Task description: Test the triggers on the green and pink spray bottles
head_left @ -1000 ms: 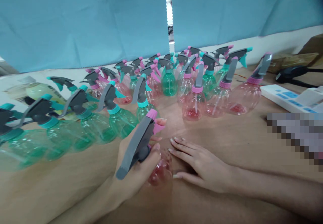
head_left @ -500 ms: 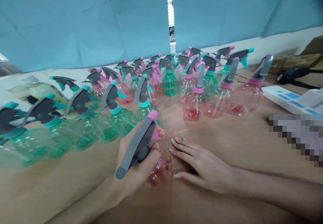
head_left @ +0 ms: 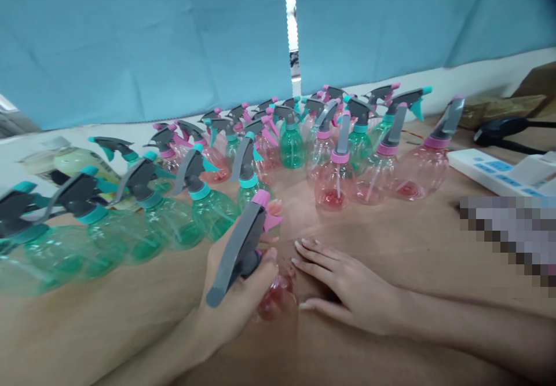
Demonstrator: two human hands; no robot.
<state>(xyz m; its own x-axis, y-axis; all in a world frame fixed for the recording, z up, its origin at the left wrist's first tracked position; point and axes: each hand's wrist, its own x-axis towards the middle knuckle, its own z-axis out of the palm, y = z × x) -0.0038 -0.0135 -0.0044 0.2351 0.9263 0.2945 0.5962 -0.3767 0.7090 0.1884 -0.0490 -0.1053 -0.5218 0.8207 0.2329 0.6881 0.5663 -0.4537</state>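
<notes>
My left hand (head_left: 237,293) is closed around the neck of a pink spray bottle (head_left: 280,296) with a grey head and a pink trigger. The bottle is at the near middle of the table, and my palm and fingers cover its collar. One finger reaches up by the pink trigger. To its right, my right hand (head_left: 343,284) lies palm down on the table with its fingers stretched out, holding nothing. Beyond my left hand, a green spray bottle (head_left: 215,212) stands in a row of several others.
More pink spray bottles (head_left: 334,186) and green ones crowd the back of the wooden table (head_left: 382,241). On the right are a white device with blue buttons (head_left: 490,168), a black object (head_left: 499,131) and a blurred-out item (head_left: 512,229). A blue cloth (head_left: 143,38) hangs behind.
A finger of my left hand has shifted beside the pink trigger, and the bottle's head has tilted slightly. My right hand stays in place.
</notes>
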